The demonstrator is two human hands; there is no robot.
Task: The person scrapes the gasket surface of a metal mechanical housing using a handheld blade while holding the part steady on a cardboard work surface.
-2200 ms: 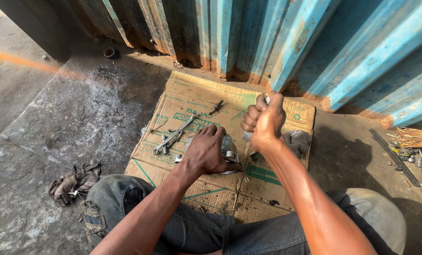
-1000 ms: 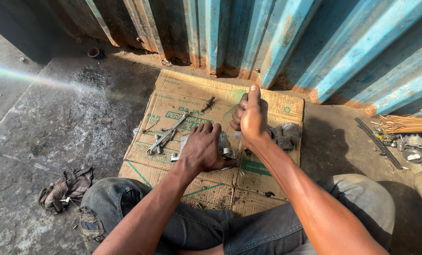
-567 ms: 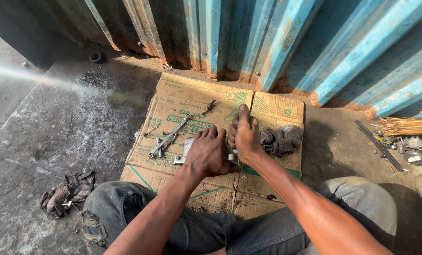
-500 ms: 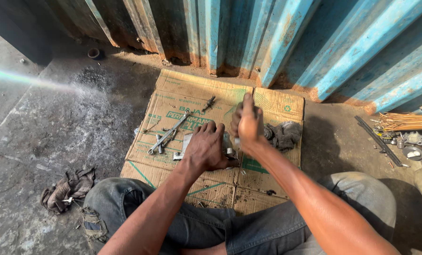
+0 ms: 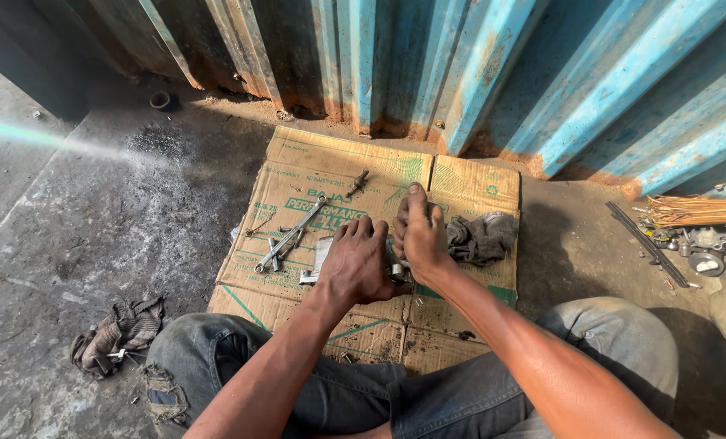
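Observation:
My left hand (image 5: 358,262) presses down on a small grey metal part (image 5: 317,258) lying on a flattened cardboard sheet (image 5: 314,167). My right hand (image 5: 417,230) is closed in a fist just to the right of it, gripping a tool whose shape is hidden by the fingers; only a bit of bright metal (image 5: 396,271) shows under the two hands. A long spanner (image 5: 291,234) lies on the cardboard left of my left hand, with a small dark bolt-like piece (image 5: 358,182) farther back.
A dark rag (image 5: 482,237) lies on the cardboard by my right hand; another rag (image 5: 119,333) is on the concrete at left. A blue corrugated metal wall (image 5: 477,73) stands behind. Metal parts (image 5: 702,247), a broom head (image 5: 692,212) and a bar (image 5: 647,245) lie at right.
My right hand has come down from a raised position above the cardboard to sit close beside my left hand over the metal part. My left hand has stayed on the part.

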